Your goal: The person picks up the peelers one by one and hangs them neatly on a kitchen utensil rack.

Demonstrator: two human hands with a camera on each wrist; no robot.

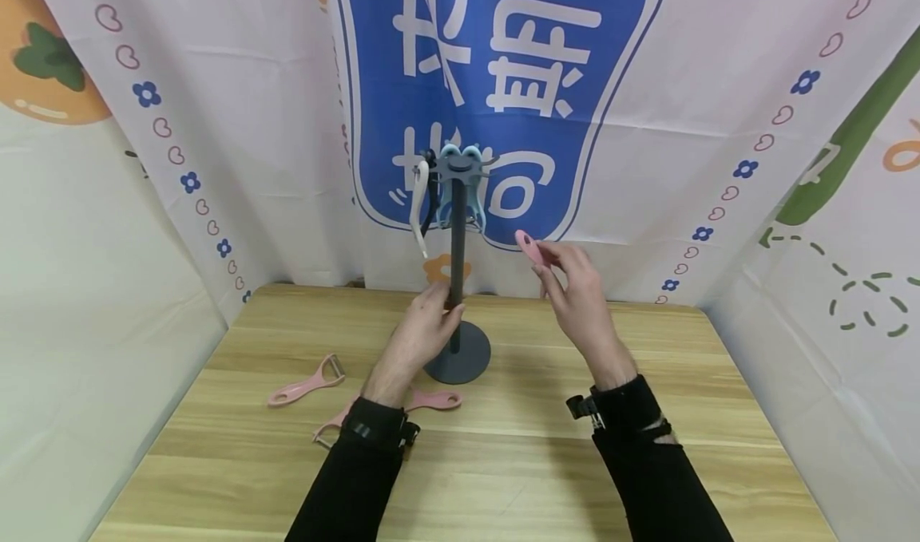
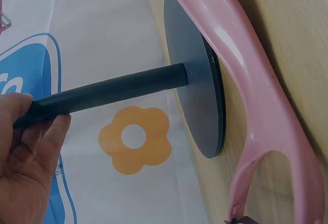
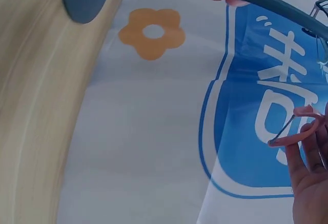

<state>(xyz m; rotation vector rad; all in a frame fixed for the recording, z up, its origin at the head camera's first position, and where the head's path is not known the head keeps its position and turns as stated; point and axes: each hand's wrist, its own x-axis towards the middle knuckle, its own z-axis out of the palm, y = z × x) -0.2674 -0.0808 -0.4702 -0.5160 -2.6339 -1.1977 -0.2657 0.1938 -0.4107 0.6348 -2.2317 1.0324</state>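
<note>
The printed backdrop (image 1: pixel 647 175) stands behind the wooden desk (image 1: pixel 546 462). On the desk, toward its far edge, stands the dark grey hook stand (image 1: pixel 458 247), upright on its round base (image 1: pixel 470 366). Near its top hang a white utensil (image 1: pixel 418 207), a black utensil (image 1: pixel 433 199) and light-blue utensils (image 1: pixel 476 207); their exact kinds are too small to tell.

My left grip (image 1: pixel 424 325) is wrapped round the lower pole, thumb on one side and fingers on the other. My right grip (image 1: pixel 578 294) pinches a pink Y-peeler (image 1: pixel 528 247) between thumb and fingers. That peeler is in the air, to the right of the pole and below the hooks (image 1: pixel 492 160), its holed handle end pointing up toward the stand.

Two more pink peelers lie on the desk: one (image 1: pixel 305 386) left of the base, one (image 1: pixel 434 400) in front of it, partly behind my left wrist.

The step in hand appears to be bringing the held peeler to the stand. Recommended handling:

1. Brace the pole firmly; side load could tip the stand.
2. Pinch the peeler's frame, clear of the blade.
3. Leave the handle hole uncovered and line it up with a hook.
4. Avoid knocking the hanging utensils.
</note>
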